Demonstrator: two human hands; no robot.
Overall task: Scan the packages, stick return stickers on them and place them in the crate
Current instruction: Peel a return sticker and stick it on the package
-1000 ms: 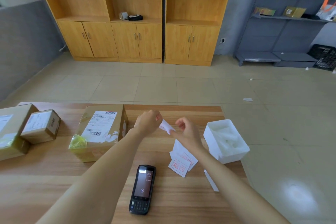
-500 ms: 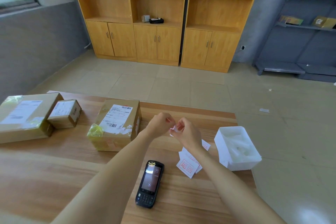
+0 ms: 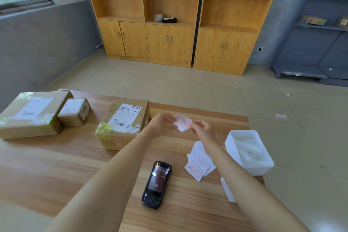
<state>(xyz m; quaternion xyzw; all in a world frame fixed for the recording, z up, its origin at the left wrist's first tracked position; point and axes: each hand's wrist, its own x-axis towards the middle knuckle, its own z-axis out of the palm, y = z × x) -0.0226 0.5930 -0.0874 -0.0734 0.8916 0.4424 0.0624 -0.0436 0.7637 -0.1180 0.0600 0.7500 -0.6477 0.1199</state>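
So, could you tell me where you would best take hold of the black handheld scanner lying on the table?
I would grip the scanner across its two long side edges, about mid-body, coming straight down from above. It lies flat, screen up, its length running away from the person, with bare table along both sides. The left hand and right hand are both busy with a sticker, so one must let go first.

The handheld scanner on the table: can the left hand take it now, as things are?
Probably not at once: the left hand and right hand both hold a return sticker. The scanner itself lies uncovered on the table.
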